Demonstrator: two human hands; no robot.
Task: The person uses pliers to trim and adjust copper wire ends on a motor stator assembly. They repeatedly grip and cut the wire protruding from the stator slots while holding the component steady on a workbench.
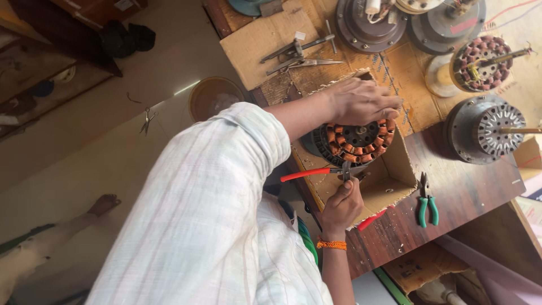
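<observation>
Pliers (427, 204) beside box (389, 169), perhaps touching.

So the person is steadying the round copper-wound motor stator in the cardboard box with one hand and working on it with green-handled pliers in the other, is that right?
Not quite. In the head view the pliers in hand have red handles; the green-handled pliers lie untouched on the wooden bench. The left hand does rest on the round copper-wound stator in the cardboard box, while the right hand works the tool.
</observation>
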